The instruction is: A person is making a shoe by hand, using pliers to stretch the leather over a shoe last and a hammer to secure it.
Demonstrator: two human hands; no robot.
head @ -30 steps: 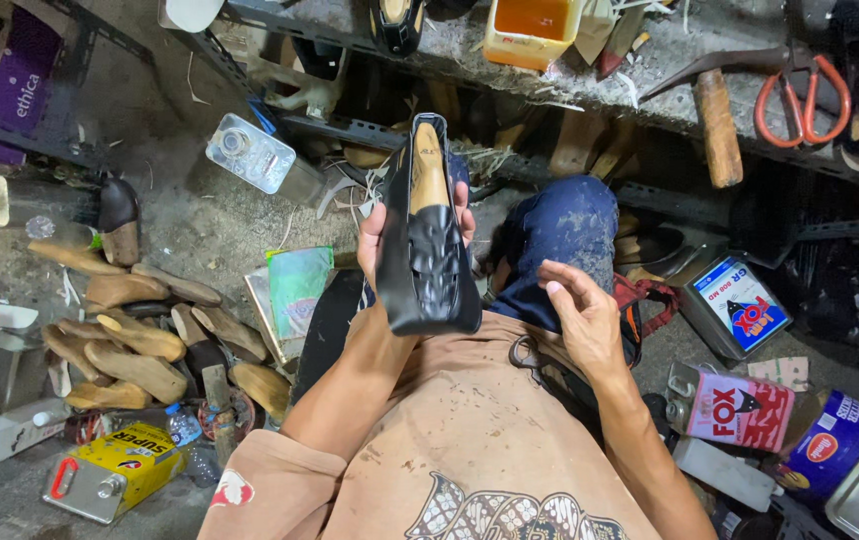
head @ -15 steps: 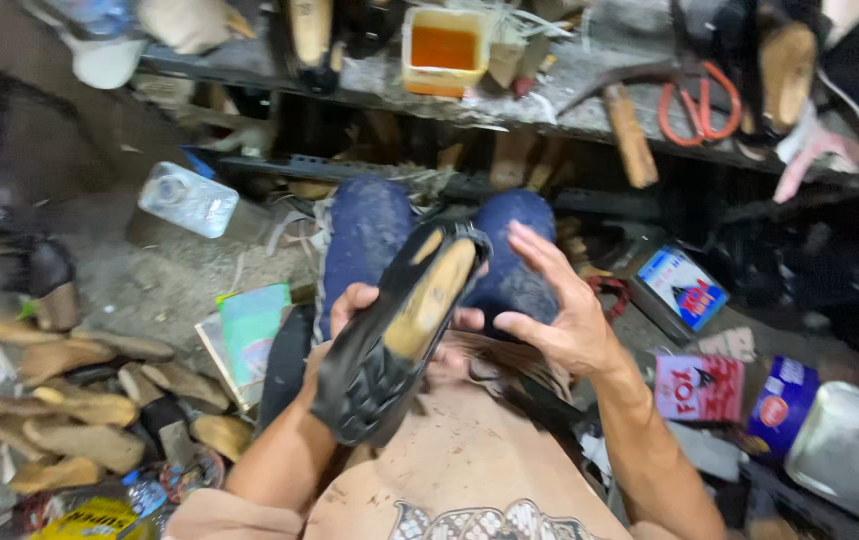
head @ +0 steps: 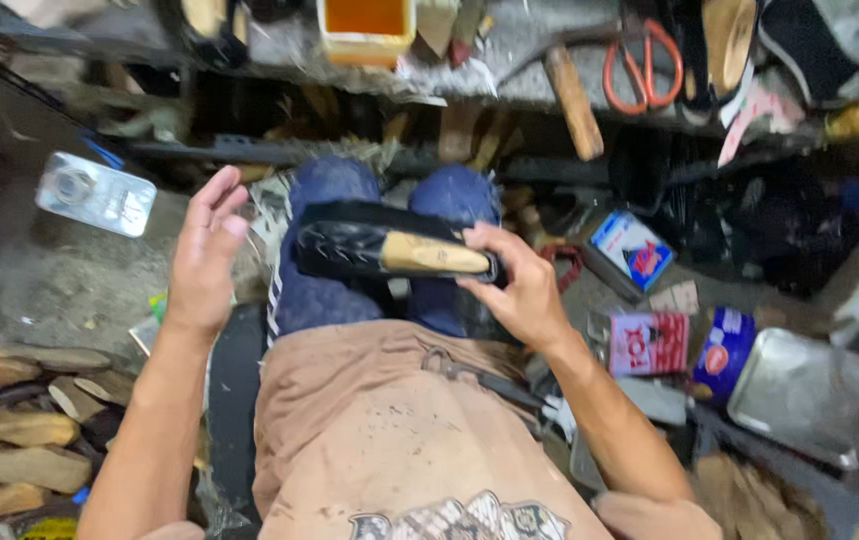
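Shoe (head: 390, 252) lies across the knees (head: 380, 200), wooden lasts (head: 10, 430) left, tins (head: 730, 350) right

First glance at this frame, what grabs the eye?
The black shoe on its wooden last, held sideways over the knees by the right hand. The left hand hangs open beside it, touching nothing. Orange scissors lie on the bench above; wooden lasts pile up bottom left.
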